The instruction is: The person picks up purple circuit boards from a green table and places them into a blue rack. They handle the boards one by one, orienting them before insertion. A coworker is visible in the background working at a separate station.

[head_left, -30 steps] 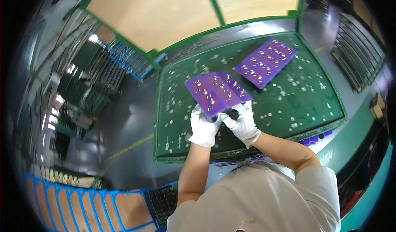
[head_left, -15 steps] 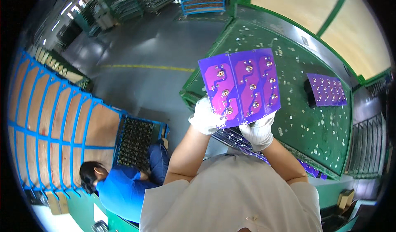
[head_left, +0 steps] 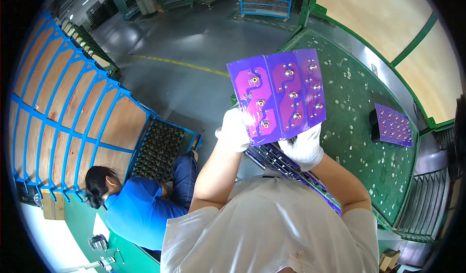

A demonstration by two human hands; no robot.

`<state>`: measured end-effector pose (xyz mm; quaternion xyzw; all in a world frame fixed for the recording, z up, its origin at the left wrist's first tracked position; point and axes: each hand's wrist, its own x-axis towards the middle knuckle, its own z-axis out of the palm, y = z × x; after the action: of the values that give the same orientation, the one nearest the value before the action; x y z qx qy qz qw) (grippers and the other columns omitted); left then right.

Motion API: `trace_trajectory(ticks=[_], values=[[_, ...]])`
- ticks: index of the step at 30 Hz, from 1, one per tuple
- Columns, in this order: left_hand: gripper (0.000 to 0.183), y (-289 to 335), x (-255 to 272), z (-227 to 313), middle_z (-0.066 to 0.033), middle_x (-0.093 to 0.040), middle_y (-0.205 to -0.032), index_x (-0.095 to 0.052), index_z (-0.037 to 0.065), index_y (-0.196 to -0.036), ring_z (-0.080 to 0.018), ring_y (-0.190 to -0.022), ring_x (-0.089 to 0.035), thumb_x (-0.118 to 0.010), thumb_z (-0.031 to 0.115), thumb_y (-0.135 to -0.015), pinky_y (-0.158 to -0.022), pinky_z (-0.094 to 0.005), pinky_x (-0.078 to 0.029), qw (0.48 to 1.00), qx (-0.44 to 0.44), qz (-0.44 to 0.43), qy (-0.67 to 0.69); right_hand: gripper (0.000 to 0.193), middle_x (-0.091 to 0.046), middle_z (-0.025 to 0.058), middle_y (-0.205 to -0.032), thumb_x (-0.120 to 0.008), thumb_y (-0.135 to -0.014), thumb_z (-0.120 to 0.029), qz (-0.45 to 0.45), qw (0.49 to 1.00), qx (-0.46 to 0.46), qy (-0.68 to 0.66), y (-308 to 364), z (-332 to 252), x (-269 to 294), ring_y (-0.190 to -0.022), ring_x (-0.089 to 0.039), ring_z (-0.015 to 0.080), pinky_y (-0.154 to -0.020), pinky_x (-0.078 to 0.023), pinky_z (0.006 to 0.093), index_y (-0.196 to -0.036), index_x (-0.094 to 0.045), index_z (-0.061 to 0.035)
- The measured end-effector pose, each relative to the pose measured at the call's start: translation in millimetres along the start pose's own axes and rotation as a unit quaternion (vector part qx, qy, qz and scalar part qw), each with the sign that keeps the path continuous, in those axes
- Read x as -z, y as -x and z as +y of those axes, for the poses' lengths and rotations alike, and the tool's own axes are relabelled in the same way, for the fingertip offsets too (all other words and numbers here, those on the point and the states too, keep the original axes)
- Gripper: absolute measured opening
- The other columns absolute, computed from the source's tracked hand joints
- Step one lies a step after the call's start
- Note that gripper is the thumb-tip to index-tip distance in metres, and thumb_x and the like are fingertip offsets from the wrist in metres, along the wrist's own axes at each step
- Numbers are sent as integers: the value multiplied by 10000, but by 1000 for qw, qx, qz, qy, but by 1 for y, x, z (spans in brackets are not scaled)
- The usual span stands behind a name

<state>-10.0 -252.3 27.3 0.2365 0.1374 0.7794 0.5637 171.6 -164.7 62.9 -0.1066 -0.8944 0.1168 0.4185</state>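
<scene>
A purple printed circuit board panel (head_left: 270,100) with several round metal connectors is tilted up in front of me. My left hand (head_left: 234,131), in a white glove, grips its lower left edge. Gloved likewise, my right hand (head_left: 305,148) holds the lower right edge; the fingertips of both hands are partly hidden behind the panel. Below my hands, near my body, several more purple boards (head_left: 273,157) lie in a row, partly covered by my right hand and arm. Another purple board (head_left: 394,126) rests at the right on a dark block.
A green speckled worktable (head_left: 354,176) with a raised frame extends to the right. On the left stands a blue rack (head_left: 73,132) with wooden panels, beside a tray of small dark parts (head_left: 158,149). A person in a blue shirt (head_left: 145,207) sits near that tray.
My view has turned, so the table, rack and the person appear shifted. The panel is still in both hands, slightly higher and further left in the picture.
</scene>
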Motion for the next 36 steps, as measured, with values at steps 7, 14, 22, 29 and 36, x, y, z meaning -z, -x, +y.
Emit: trace_trajectory(ticks=[7, 14, 22, 29, 36], values=[[436, 3, -18, 3, -207, -578, -1227, -480, -97, -1270, -286, -1046, -627, -581, -9, -855, -879, -408, -542, 998, -53, -42, -9, 439, -586, 136, -1167, -717, -699, -215, -31, 999, -7, -17, 4, 13, -1, -1059, -544, 379, -891, -431, 514, -1116, -632, -107], [495, 4, -23, -6, -184, -602, -1225, -486, -86, -1283, -266, -1067, -629, -655, 38, -834, -884, -386, -540, 969, -116, -51, -210, 394, -618, 129, -1111, -672, -721, -122, 30, 999, 37, 22, 3, 8, 3, -1004, -587, 358, -866, -457, 474, -1108, -622, -67], [396, 6, -35, -10, -172, -601, -1231, -498, -57, -1277, -243, -1060, -633, -556, 37, -897, -877, -370, -544, 912, -144, 21, -383, 378, -625, 122, -1106, -686, -700, -133, 2, 1000, 14, 19, 1, 7, 13, -999, -596, 352, -845, -472, 476, -1074, -649, -91], [389, 7, -30, -11, -85, -674, -1110, -581, 15, -1187, -161, -953, -662, -683, 130, -830, -800, -317, -532, 686, -275, 78, -669, 412, -642, 61, -1065, -692, -663, -211, -3, 999, 31, 31, -5, 3, 16, -971, -609, 321, -828, -501, 461, -1065, -649, -133], [373, 6, -24, -14, -111, -608, -1212, -490, 7, -1290, -206, -1033, -626, -528, 120, -937, -837, -359, -544, 948, -196, -12, -250, 424, -660, 68, -1045, -714, -627, -177, 31, 998, 52, -10, -3, 4, 12, -918, -641, 318, -782, -525, 442, -1045, -659, -131]])
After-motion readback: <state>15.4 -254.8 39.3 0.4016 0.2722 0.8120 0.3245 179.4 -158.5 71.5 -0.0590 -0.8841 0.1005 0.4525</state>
